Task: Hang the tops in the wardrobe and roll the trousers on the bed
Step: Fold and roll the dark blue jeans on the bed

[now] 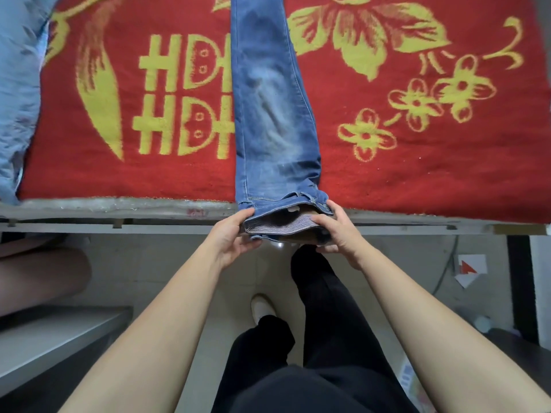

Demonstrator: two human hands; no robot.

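Single head-worn wide-angle view (edges bowed), facing steeply down, close over the bed edge [119, 204] across mid-frame, wearer's own legs [328, 317] at lower centre.

Probably a home bedroom: bed [119, 208] with red floral blanket [387, 162].

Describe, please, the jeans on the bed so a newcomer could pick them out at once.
Start from the red blanket with yellow flowers that covers the bed. Down its middle lies a pair of jeans, its waistband at the near edge gripped by the left hand and the right hand. It is faded denim, darker than the pale blue cloth at the left.
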